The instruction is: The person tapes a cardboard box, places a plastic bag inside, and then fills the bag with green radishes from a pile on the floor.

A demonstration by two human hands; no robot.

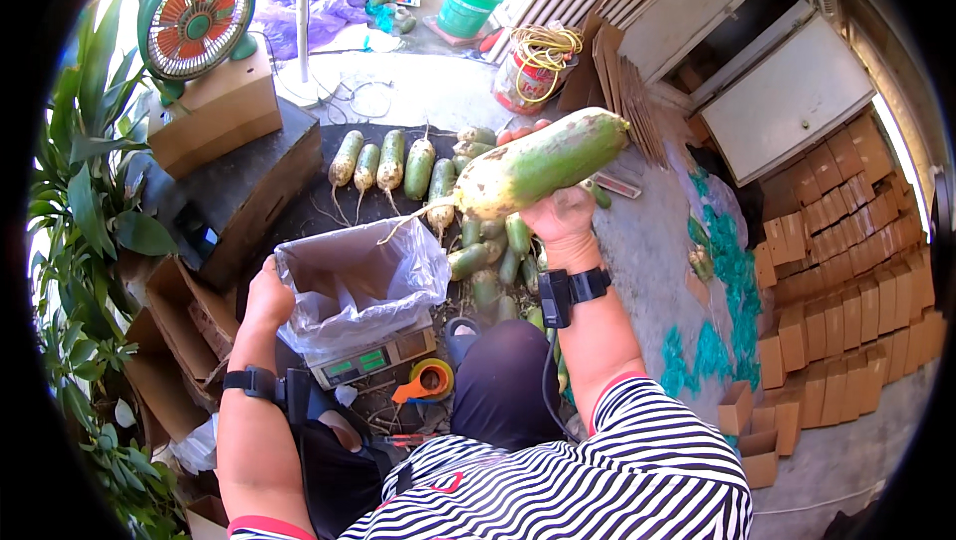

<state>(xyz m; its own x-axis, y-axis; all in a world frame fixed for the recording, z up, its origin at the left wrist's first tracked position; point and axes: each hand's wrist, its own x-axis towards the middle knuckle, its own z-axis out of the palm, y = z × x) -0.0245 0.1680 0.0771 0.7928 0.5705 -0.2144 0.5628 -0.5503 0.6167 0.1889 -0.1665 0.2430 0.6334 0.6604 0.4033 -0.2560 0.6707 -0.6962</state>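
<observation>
A big green radish (543, 164) with a pale, root-tipped end lies across my right hand (560, 214), raised over the pile. My fingers wrap it from beneath and behind, and its root points toward the lined box. My left hand (267, 293) grips the left rim of an open box lined with clear plastic (418, 286). This box rests on a digital scale (398, 346) with lit green displays. Beyond the box several radishes (390, 162) lie in a row on a dark mat, and more (488, 251) are heaped to its right.
An orange tape dispenser (428, 381) sits beside the scale. Open cartons (189, 326) stand at the left, below a fan (196, 24) on a box. Stacked small cartons (846, 311) fill the right side. A green bucket (470, 4) and a cord-topped pail (528, 77) are at the back.
</observation>
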